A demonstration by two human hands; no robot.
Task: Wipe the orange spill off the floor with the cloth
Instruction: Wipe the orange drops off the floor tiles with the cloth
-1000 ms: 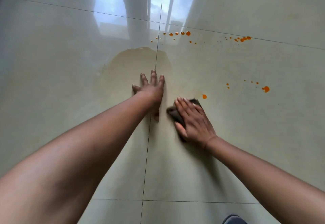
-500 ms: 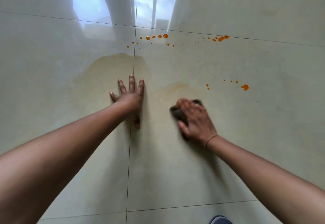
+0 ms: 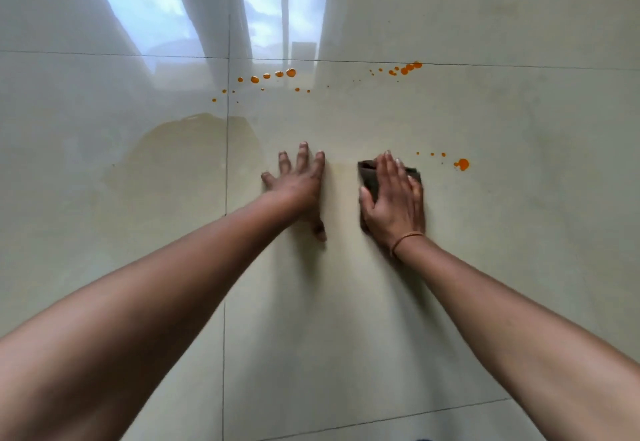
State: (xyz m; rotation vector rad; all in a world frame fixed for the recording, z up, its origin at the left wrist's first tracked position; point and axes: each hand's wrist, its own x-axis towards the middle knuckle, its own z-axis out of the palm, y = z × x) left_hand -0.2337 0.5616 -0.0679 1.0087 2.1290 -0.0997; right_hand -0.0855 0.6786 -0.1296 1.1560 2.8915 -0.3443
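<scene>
Glossy pale tiled floor (image 3: 519,232), crossed by dark grout lines, with window reflections far beyond the hands. Wet yellowish smear (image 3: 194,160) just left of and beyond the left hand. Left hand (image 3: 300,187) laid flat, palm down, fingers spread, thumb trailing back, gripping nothing. Right hand (image 3: 394,198) flat as well, fingers extended and together, pressed on top of dark cloth (image 3: 369,174); cloth trapped between palm and floor, edges protruding beyond fingertips and toward the left hand. Thin band (image 3: 406,238) around the right wrist. Orange drops (image 3: 462,164) just right of the right hand, clear of the cloth. Farther orange droplets (image 3: 290,72) strung well beyond both hands, another cluster (image 3: 408,67) beyond and right.
</scene>
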